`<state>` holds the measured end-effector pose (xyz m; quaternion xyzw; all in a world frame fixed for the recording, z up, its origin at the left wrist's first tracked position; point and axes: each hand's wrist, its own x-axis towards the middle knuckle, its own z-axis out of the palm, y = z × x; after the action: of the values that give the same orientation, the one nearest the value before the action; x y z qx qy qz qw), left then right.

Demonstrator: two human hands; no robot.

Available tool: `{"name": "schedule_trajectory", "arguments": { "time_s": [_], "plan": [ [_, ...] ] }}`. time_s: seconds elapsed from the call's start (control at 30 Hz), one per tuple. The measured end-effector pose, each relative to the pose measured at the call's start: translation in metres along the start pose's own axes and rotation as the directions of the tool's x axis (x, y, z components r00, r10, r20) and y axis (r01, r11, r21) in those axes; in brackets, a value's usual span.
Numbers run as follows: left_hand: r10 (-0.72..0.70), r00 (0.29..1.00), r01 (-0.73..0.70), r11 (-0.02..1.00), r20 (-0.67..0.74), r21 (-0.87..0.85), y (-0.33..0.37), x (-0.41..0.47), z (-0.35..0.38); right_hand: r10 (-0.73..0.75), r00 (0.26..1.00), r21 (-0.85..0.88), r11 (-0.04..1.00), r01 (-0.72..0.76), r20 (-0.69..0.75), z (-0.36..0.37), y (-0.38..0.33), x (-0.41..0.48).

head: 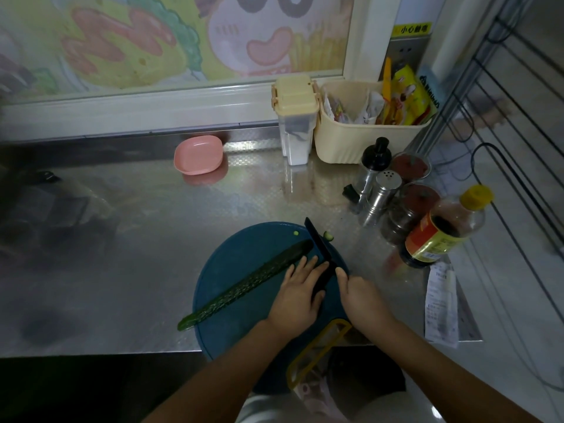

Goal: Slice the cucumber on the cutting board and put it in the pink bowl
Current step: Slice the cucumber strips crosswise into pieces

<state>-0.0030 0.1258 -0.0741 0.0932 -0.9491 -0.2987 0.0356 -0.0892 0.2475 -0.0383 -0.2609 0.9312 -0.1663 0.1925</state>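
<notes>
Diagonally across the cutting board (244, 328) lies the cucumber (253, 282), nearly whole, dark and bumpy. Its lower end overhangs the rim and its upper end sits just left of the knife (320, 245). The left hand (300, 290) is nearer, its fingers (312, 264) outstretched beside that end; whether the right hand (363, 297) grips the handle cannot be told.

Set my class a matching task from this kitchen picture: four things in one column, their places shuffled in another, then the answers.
1 cucumber
2 pink bowl
3 knife
4 sauce bottle

A far back on the counter
B right of the cutting board
C blade at the cucumber's far end
D lying across the cutting board

Pairs: 1-D, 2-A, 3-C, 4-B
</notes>
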Motion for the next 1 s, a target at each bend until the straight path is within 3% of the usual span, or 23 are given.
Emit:
{"name": "schedule_trajectory", "arguments": {
  "time_s": [0.3, 0.57, 1.0],
  "plan": [
    [-0.053, 0.999, 0.052, 0.995, 0.013, 0.09, -0.013, 0.015, -0.019, 0.047, 0.999, 0.098, 0.994, -0.045, -0.02, -0.002, 0.001, 0.0],
    [-0.004, 1.0, 0.005, 0.998, 0.015, -0.063, -0.017, 0.015, -0.017, 0.054, 0.998, 0.189, 0.98, -0.059, 0.032, -0.004, 0.0, 0.001],
    [-0.009, 1.0, 0.007, 0.995, -0.021, -0.096, -0.017, 0.014, -0.017, 0.056, 0.995, 0.243, 0.967, -0.073, 0.078, -0.009, -0.003, -0.013]
  ]
}}
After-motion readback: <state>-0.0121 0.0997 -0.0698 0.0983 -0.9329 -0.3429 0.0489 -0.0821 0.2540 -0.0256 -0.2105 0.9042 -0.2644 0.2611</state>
